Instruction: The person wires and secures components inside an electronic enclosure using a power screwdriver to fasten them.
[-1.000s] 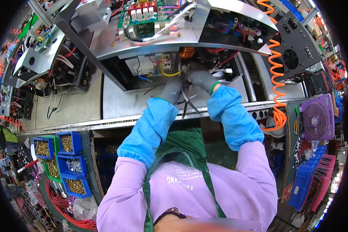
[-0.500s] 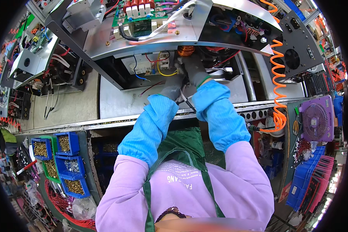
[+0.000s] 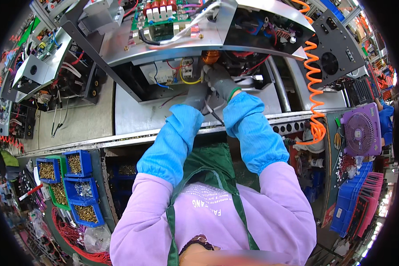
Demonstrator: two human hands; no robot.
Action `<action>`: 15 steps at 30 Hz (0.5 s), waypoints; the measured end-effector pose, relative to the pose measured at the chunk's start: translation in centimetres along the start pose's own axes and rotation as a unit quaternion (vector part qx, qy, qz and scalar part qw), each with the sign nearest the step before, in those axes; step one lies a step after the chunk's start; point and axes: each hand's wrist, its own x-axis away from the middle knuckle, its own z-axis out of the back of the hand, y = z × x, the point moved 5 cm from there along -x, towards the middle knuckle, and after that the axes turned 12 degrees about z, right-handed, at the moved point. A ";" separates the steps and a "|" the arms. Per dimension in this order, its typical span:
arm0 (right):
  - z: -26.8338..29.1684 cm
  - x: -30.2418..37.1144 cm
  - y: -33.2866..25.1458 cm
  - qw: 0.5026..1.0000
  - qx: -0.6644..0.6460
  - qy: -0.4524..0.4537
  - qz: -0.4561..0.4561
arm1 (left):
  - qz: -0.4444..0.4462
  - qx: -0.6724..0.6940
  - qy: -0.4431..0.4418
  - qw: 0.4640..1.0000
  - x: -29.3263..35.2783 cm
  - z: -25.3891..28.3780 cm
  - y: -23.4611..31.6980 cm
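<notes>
So, looks like this is fiddly wiring work: both gloved hands meet just below the copper coil (image 3: pixel 210 57), at the open front of the metal chassis (image 3: pixel 164 54). The right hand (image 3: pixel 221 80) has its fingers curled in, the left hand (image 3: pixel 197 95) looks partly closed right beside it, and some cables (image 3: pixel 214 115) trail out below them. Can't tell if either one actually grips a cable, the fingertips are hidden. I'd say any next move calls for small, careful finger work around the yellow wire (image 3: pixel 190 82). Chassis sits on a metal surface (image 3: pixel 137 119). Orange coiled hose (image 3: pixel 314 80) and purple fan (image 3: pixel 361 133) off right, blue bins (image 3: pixel 90 223) of brass-coloured fasteners lower left.
</notes>
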 end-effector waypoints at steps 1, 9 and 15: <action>-0.6 1.3 -0.4 0.993 -0.098 -0.045 -0.053 | 0.007 0.046 -0.012 0.999 -0.2 -0.5 -1.2; -0.5 5.1 0.3 0.958 -0.259 -0.057 -0.110 | 0.082 0.428 -0.178 0.882 2.0 1.4 0.4; 3.2 7.2 2.0 0.958 -0.247 -0.114 -0.090 | 0.188 0.722 -0.341 0.572 6.9 7.0 2.9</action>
